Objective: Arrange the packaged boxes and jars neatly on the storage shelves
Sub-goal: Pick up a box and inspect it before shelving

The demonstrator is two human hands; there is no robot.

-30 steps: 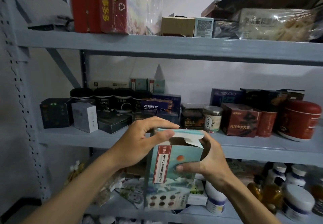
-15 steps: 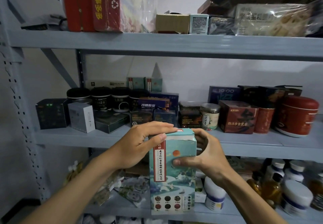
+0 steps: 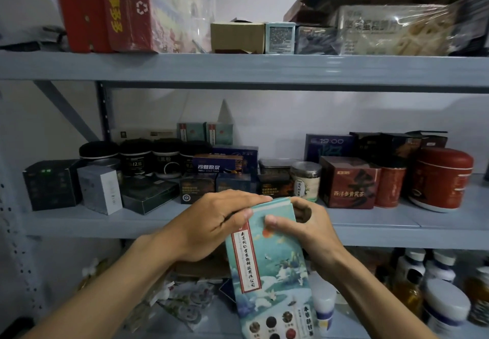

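Note:
A tall teal box (image 3: 270,272) with a red label strip and painted scenery stands tilted in front of the grey middle shelf (image 3: 370,222). My left hand (image 3: 211,222) lies over its top left, fingers across the closed lid and thumb on the front. My right hand (image 3: 307,224) grips the top right corner, thumb on the front face and fingers curled behind. On the middle shelf stand black-lidded jars (image 3: 135,157), dark boxes (image 3: 50,183), a clear jar (image 3: 305,179), a maroon box (image 3: 349,182) and a red canister (image 3: 442,178).
The top shelf (image 3: 238,67) carries red cartons (image 3: 105,7), a brown carton (image 3: 236,37) and wrapped packets (image 3: 397,30). White-capped bottles (image 3: 444,304) and loose sachets (image 3: 185,301) fill the bottom shelf. A perforated upright (image 3: 10,206) frames the left side.
The box's open top flap has been folded down and shut. The box has tilted, its top leaning left, and both hands have closed in over the lid.

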